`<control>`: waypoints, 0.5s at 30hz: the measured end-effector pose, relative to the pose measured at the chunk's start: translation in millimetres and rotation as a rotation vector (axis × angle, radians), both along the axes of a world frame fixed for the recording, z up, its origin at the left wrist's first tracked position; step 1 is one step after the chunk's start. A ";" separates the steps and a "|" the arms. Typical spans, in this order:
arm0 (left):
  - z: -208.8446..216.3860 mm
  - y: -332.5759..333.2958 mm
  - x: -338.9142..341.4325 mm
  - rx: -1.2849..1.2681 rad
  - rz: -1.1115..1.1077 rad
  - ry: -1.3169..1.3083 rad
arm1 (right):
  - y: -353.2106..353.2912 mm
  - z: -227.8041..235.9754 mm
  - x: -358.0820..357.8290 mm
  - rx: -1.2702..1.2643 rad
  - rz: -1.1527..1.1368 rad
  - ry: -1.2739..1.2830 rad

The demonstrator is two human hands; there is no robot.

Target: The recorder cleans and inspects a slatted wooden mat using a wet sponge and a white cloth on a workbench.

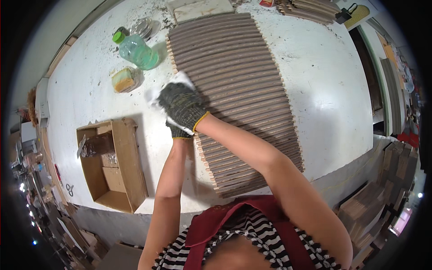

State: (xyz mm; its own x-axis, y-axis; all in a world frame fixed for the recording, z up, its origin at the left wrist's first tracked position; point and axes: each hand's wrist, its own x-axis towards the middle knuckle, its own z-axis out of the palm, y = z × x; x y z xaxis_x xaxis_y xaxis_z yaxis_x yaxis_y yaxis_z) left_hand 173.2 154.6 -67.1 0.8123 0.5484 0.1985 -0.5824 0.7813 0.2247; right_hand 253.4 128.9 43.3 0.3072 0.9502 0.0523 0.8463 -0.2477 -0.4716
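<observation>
Both of my hands wear dark knit gloves with yellow cuffs and meet at the left edge of a long row of brown wooden strips point(238, 85). My right hand point(183, 104) is closed on a white cloth point(185, 79), which is slightly blurred and sticks out beyond the fingers. Beneath it, closer to me, lies my left hand point(180, 130); only its wrist side shows, and its fingers are hidden by the right hand and the cloth. The strips lie tightly side by side on a white table point(324, 112), their ends forming a jagged edge.
Left of my arms stands an open cardboard box point(128, 166) with brown tape. Farther off are a green-capped bottle point(138, 52) of greenish liquid and a yellowish block point(125, 81). Scissors point(69, 190) lie at the left edge. More strips point(310, 10) are piled at the back right.
</observation>
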 end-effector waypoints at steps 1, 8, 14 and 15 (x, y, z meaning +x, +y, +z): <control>2.8 4.3 1.1 0.008 0.000 -0.005 | -4.5 4.4 2.4 0.008 0.000 -0.005; 88.7 28.5 39.6 0.392 0.444 0.771 | -150.9 16.1 153.5 0.732 -0.224 -0.204; 61.3 55.2 63.5 0.455 0.270 0.814 | -119.7 -8.1 184.6 -0.050 -0.741 -0.588; 59.2 57.4 63.4 0.454 0.271 0.822 | -103.9 -8.1 178.7 -0.104 -0.682 -0.345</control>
